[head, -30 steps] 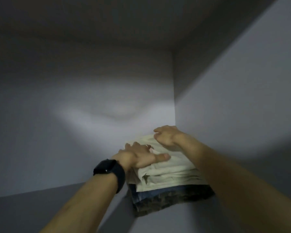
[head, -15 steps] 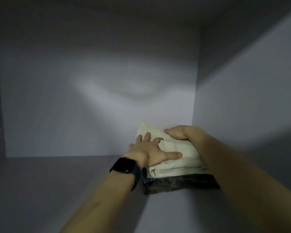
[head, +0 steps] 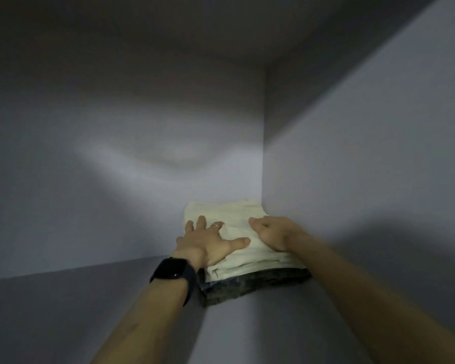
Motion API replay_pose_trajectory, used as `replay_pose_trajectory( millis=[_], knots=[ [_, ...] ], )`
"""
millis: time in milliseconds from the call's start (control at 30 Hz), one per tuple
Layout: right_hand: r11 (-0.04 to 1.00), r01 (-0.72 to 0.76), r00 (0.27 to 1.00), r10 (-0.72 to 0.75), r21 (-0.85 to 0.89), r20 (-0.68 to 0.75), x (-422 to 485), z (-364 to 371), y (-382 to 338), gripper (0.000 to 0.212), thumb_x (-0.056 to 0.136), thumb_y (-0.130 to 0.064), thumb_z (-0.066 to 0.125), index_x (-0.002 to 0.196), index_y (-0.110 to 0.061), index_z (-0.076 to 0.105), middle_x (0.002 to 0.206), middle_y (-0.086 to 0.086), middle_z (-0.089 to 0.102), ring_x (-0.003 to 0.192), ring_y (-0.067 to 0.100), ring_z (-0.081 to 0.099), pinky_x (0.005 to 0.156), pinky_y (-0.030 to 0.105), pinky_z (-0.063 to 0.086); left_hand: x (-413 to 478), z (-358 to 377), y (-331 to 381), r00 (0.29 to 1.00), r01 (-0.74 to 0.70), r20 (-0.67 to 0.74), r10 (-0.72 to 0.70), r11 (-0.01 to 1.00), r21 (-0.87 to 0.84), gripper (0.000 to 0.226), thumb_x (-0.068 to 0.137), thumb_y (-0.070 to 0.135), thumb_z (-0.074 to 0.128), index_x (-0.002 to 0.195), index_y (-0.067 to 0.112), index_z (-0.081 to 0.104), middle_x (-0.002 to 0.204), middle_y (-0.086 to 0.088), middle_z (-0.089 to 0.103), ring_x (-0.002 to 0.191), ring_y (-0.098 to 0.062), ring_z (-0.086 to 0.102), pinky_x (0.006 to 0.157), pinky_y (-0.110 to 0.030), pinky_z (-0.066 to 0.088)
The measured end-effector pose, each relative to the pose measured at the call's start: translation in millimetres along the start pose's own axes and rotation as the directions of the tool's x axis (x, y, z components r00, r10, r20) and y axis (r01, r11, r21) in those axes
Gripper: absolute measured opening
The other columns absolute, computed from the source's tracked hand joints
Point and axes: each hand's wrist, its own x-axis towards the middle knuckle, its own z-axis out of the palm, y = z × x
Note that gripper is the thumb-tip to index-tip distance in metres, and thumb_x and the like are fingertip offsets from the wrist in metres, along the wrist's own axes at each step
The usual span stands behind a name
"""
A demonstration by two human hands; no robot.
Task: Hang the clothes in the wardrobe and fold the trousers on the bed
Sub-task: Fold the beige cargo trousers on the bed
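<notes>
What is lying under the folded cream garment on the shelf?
A dark patterned folded garment, with a blue edge showing at its left. The cream garment, under the left hand and right hand, covers all but their front edges.

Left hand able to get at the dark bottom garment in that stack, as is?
Probably yes: the left hand lies flat on the cream folded trousers, and the dark garment shows an uncovered front edge just below its wrist.

folded stack (head: 234, 216) blocks the right back corner; open shelf floor (head: 63, 311) lies left of it.
</notes>
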Motion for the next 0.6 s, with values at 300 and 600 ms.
replay_pose_trajectory(
  millis=[300, 600],
  knots=[
    [0.99, 0.131, 0.903, -0.099, 0.048, -0.419, -96.3, -18.9, 1.1, 0.05, 0.091, -0.053, 0.042, 0.125, -0.027, 0.068, 0.129, -0.007, 0.068, 0.125, 0.024, 0.055, 0.106, 0.037, 0.046, -31.9, -4.3, 6.9, 0.962, -0.115, -0.233, 0.143, 0.985, 0.129, 0.075, 0.095, 0.072, 0.024, 0.156, 0.028, 0.029, 0.165, 0.0, 0.019, 0.151, -0.028, 0.014, 0.119, -0.05, 0.02],
    [0.969, 0.187, 0.796, -0.053, 0.162, -0.603, -297.2, -26.6, 30.5, 0.036, 0.096, -0.031, 0.065, 0.132, -0.026, 0.066, 0.138, -0.002, 0.062, 0.13, 0.019, 0.052, 0.104, 0.019, 0.034, -144.8, 24.8, 49.7, 0.859, -0.426, -0.231, 0.457, 0.888, 0.175, 0.059, 0.092, 0.055, 0.046, 0.146, 0.03, 0.045, 0.154, -0.001, 0.039, 0.141, -0.026, 0.034, 0.116, -0.043, 0.031]
  ],
)
